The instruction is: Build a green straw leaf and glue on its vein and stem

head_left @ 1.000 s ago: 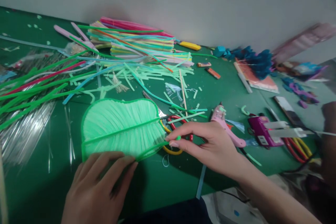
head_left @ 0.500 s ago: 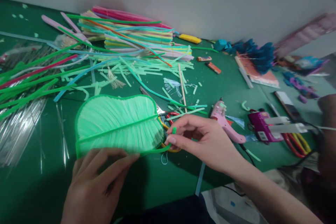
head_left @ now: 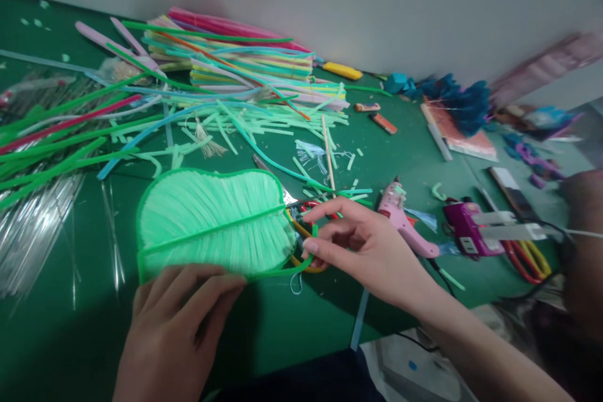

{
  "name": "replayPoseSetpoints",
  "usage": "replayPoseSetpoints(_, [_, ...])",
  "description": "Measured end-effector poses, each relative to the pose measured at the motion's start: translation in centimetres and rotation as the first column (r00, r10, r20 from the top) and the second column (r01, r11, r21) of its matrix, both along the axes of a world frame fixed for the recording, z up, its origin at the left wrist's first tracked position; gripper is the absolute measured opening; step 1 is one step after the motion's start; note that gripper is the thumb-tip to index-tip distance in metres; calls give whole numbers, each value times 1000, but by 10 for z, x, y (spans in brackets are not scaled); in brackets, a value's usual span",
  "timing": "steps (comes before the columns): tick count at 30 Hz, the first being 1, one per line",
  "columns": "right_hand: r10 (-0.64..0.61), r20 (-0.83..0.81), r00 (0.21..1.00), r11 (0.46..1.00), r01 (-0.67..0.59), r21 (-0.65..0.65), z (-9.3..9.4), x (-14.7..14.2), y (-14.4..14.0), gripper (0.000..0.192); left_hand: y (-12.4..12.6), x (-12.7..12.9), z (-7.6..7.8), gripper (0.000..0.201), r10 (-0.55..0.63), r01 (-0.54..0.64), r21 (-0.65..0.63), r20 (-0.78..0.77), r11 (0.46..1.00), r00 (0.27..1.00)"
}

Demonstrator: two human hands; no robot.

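- Since half a second ago the right hand (head_left: pixel 362 245) has bent the free end of the green edging straw (head_left: pixel 282 271) upward, so its tip now curls round the narrow end of the leaf instead of trailing out along the table
- Right hand: thumb and forefinger pinched on that straw tip at the 3 o'clock end of the leaf, the other fingers loosely curled; the pinch seems meant to keep the bend tight against the edge
- Left hand (head_left: pixel 174 326): fingers spread flat and pressed on the leaf's lower rim at 6 o'clock, apparently to stop the piece sliding while the straw is pulled round
- Green straw leaf (head_left: pixel 211 223) lies flat on the green table (head_left: pixel 292 326), just ahead of the person, its narrow end touching the right hand's fingertips
- Red and yellow scissors (head_left: pixel 306 213) lie partly under the leaf's narrow end, beneath the right hand's fingers
- Pink glue gun (head_left: pixel 402 220) rests near the right hand at 2 o'clock, within easy reach
- Heap of coloured straws (head_left: pixel 235 69) and cut green strips lies at 12 o'clock, well apart from both hands
- Another person's arm (head_left: pixel 581 251) shows at the far 3 o'clock edge
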State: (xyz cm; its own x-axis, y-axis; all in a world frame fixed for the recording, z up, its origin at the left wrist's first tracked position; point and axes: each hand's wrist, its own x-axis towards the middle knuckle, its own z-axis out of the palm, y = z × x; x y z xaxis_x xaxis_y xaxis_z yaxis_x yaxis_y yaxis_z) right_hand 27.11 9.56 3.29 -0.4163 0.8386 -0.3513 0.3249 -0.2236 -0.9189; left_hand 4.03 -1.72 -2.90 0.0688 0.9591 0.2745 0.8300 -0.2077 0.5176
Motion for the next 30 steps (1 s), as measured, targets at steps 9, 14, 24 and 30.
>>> replayPoseSetpoints(9, [12,62,998,998,-17,67,-12,4,1,21,0,0,-2,17,6,-6,4,-14,1000,1000])
replayPoseSetpoints(14, [33,104,994,996,-42,82,-16,5,5,21,1,0,-3,18,4,-4,12,-24,1000,1000])
replayPoseSetpoints(24, [7,225,974,958,-70,276,-24,3,7,19,-1,-1,-4,18,-12,13,9,-37,1000,999])
replayPoseSetpoints(30, [-2,246,969,937,-84,339,-22,-2,9,15,0,0,-4,18,-17,18,19,-39,1000,999])
